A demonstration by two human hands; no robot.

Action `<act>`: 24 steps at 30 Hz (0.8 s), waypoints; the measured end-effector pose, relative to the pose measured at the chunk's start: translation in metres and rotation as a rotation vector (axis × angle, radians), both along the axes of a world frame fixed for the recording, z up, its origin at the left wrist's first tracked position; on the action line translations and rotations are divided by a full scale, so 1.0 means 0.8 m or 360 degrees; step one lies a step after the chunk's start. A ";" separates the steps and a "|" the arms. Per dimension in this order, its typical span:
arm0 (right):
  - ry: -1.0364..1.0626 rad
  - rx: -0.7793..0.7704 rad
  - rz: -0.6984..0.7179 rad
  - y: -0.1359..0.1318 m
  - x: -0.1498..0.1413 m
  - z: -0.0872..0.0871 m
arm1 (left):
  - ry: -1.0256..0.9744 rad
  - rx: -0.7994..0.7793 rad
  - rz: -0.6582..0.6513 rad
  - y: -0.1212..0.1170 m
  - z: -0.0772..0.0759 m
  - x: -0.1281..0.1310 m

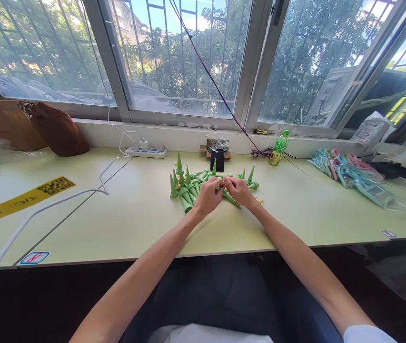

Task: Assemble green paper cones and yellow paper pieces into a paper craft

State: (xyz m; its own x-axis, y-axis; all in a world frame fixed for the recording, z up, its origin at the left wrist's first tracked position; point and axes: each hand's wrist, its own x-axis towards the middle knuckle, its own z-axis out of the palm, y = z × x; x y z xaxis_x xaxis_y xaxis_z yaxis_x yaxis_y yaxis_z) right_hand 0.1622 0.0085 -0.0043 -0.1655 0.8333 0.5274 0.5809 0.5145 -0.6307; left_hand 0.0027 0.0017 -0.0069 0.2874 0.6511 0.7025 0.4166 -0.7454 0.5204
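Note:
My left hand (208, 195) and my right hand (240, 191) meet over a pile of green cone-shaped pieces (188, 190) on the pale table. Their fingers are closed in a pinch, fingertips together. A bit of yellow (223, 179) shows between the fingertips; its shape is too small to make out. Some green cones stand upright at the left and right of the pile, while others lie flat. One green cone (232, 200) points toward me below my hands. Small yellow pieces (260, 201) lie beside my right wrist, and more are scattered among the cones.
Behind the pile lie a black phone (217, 160) and a small open box (208, 148). A green-capped bottle (280, 148) stands right of them. A power strip (147, 152) with a white cable lies at the back left. Bagged pastel items (349, 174) lie at the right.

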 end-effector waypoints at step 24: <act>-0.0018 0.0034 -0.0025 -0.007 -0.002 0.008 | 0.0012 0.0041 0.0019 -0.003 0.002 0.000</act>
